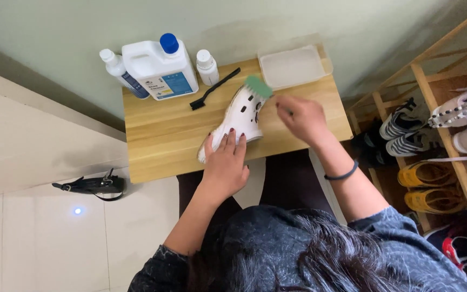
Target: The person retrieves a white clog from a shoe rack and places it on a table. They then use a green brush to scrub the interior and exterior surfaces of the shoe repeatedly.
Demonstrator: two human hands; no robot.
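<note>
A white clog-style shoe (240, 116) lies on its side on a small wooden table (163, 135). My left hand (225, 162) presses down on its near end, fingers spread over it. My right hand (301, 117) grips a green brush (259, 86) whose head rests on the far end of the shoe.
At the table's back stand a large white jug with a blue cap (160, 69), two small white bottles (119, 70) (207, 67), a thin black brush (214, 88) and a clear plastic tub (293, 66). A wooden shoe rack (444, 135) with several shoes is right. A black strap (90, 186) lies on the floor.
</note>
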